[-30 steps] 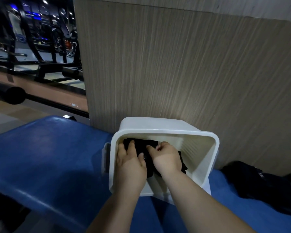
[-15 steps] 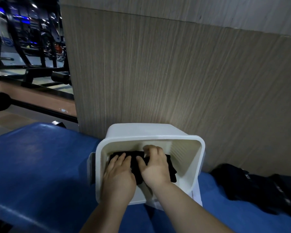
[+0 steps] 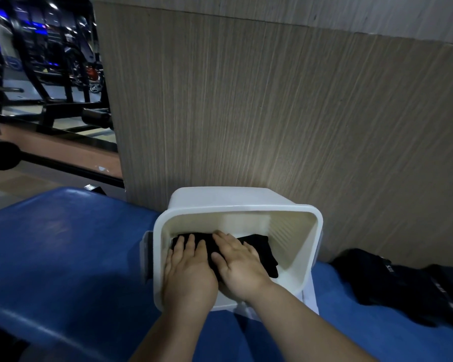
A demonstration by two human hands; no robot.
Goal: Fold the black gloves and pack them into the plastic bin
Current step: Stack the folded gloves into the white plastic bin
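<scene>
Blue padding covers the counter (image 3: 63, 257) before us, and behind it rises a pale wood-grain wall panel (image 3: 272, 113). Past the panel's left edge we see dark gym frames (image 3: 50, 74) under blue and white lights, blurred and dim.

Against the foot of the panel stands the white plastic bin (image 3: 236, 208), tipped so that its mouth faces up and toward us. We see ribs on its inner right wall. The black gloves (image 3: 262, 246) lie inside on the bin's floor, more to the left than the right, as a flat dark bundle.

Both of the person's forearms reach in over the near rim. The left hand (image 3: 188, 273) lies flat on the left part of the gloves, fingers straight and close together. The right hand (image 3: 239, 265) lies just beside it, palm down, fingers stretched out across the middle of the bundle. Neither hand curls around the cloth; both press on it from above, thumbs nearly touching.

A white flat piece (image 3: 309, 296) shows under the bin's near right corner; we cannot tell what it is. Farther right on the counter, apart from the bin, lies a heap of dark fabric (image 3: 403, 283) with pale lettering.
</scene>
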